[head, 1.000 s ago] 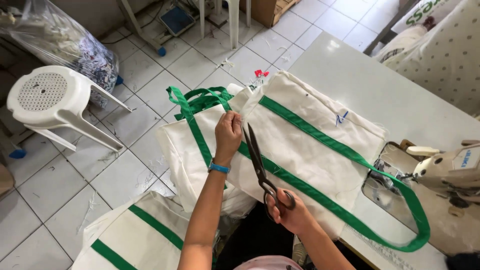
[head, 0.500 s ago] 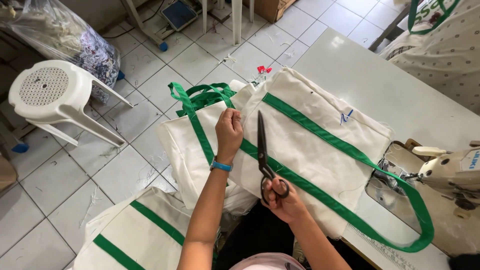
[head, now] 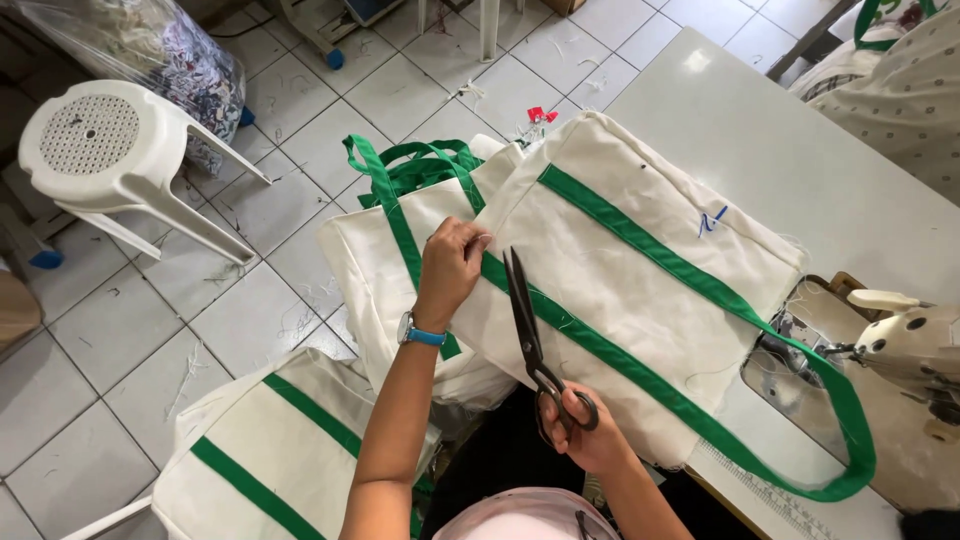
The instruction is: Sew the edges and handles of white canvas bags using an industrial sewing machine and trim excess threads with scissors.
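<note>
1. Head view: our left hand [head: 452, 268] pinches the cream bag [head: 640, 300] at its green strap [head: 600, 350], draped over the bench [head: 760, 130] edge.
2. Right hand [head: 590, 440] is clamped through the scissors [head: 530, 330], blades together beside that pinch.
3. Cloth looks soft, light; we judge the stitched strap the firmest hold.

Packages: one clear plastic bag [head: 150, 60], bulging, stuffed with mixed fabric scraps, on tiled floor at upper left, just behind white plastic stool [head: 110, 150]. Small blue mark [head: 712, 222] on cream fabric, upper right. No signs or screens visible.

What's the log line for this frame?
left hand: pinching bag edge | right hand: holding scissors, blades closed | bag: on table
</note>
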